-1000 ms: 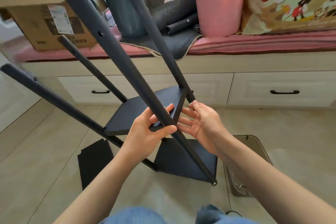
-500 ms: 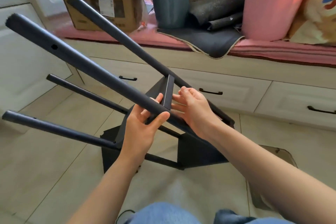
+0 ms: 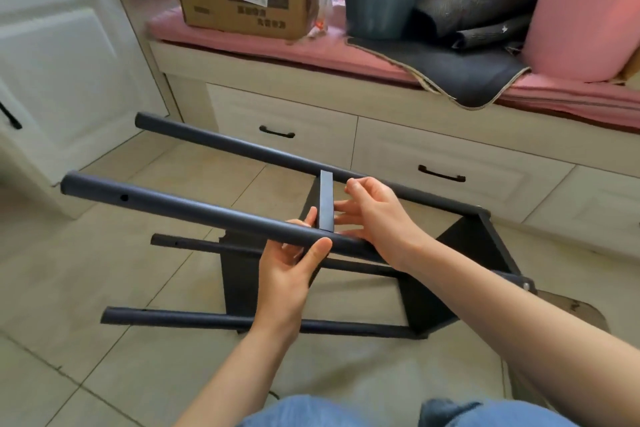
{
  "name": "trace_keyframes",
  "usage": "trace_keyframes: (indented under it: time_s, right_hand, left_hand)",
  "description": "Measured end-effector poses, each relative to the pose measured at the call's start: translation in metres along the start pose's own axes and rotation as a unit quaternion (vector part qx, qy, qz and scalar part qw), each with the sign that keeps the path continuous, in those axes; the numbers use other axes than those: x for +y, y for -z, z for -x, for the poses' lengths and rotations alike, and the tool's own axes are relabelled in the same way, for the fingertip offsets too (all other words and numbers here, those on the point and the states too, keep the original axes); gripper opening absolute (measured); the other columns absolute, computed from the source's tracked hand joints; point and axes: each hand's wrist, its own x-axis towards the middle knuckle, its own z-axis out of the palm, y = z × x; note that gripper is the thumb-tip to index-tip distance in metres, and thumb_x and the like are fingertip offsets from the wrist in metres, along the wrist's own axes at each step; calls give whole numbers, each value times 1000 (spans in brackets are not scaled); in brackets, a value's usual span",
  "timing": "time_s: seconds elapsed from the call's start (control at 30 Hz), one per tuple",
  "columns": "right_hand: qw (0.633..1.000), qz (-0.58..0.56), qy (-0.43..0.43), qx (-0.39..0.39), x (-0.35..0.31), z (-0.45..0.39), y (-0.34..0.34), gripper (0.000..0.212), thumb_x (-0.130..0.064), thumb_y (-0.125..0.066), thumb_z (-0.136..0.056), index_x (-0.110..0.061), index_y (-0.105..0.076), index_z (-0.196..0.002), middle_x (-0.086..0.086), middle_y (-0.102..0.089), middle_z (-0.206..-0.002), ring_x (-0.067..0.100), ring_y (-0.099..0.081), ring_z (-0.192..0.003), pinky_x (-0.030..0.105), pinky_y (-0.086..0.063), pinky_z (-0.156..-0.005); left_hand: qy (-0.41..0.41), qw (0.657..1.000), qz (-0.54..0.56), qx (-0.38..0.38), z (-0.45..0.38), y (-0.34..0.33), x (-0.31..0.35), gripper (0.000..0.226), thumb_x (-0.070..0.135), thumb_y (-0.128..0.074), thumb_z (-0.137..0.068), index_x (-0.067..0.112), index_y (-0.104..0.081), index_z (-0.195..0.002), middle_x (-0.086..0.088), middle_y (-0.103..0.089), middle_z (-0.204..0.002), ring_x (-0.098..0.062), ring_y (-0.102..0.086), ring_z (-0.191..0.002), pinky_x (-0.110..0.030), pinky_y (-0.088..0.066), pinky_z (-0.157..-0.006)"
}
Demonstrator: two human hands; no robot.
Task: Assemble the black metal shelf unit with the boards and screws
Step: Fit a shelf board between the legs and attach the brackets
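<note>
Currently I see the shelf unit (image 3: pixel 481 253) lying on its side on the floor (image 3: pixel 104 374), legs pointing to 9 o'clock. My left hand (image 3: pixel 289 274) grips the nearest upper leg (image 3: pixel 194 210); my right hand (image 3: pixel 375 215), fingers loosely extended, touches the middle board (image 3: pixel 326 199) edge.

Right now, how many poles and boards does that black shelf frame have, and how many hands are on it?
Black poles: 4 (nearest, far, lower middle, bottom)
Black boards: 2 (middle board, end board)
Hands on the frame: 2 (left hand, right hand)
Total: 8
</note>
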Motion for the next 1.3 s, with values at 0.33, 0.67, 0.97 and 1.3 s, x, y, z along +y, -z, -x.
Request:
trace_keyframes:
  time_s: [0.33,0.67,0.97,1.3]
  right_hand:
    - [999,18,-22,26,17,-1,27,25,-34,-43,-104,-13,-52,-114,10,-70,-93,11,-72,-66,26,-57,-55]
    - [999,-20,-47,4,47,2,45,18,-33,-43,-104,-17,-51,-105,12,-67,-91,13,-71,-63,28,-57,-55]
    - [995,-41,-86,-30,70,-6,34,18,-34,-44,-104,-18,-52,-108,12,-68,-99,20,-74,-76,33,-60,-62]
    - [992,-64,-100,-36,79,-11,36,15,-32,-44,-104,-18,-51,-105,13,-68,-102,25,-74,-79,39,-61,-67]
  left_hand:
    - [27,999,41,-1,13,-27,-25,18,24,-77,-80,23,-66,-94,10,-67,-132,-7,-61,-124,-13,-51,-88]
    - [94,995,20,7,26,-27,-53,41,25,-77,-81,4,-57,-110,6,-67,-133,-11,-62,-124,-15,-52,-91]
    - [163,982,-45,84,34,-3,-59,58,41,-83,-64,20,-68,-115,1,-75,-116,-13,-69,-111,-33,-50,-98]
    - [140,879,-445,98,43,2,-39,62,86,-55,-62,28,-73,-72,18,-72,-66,-4,-70,-67,-25,-54,-67]
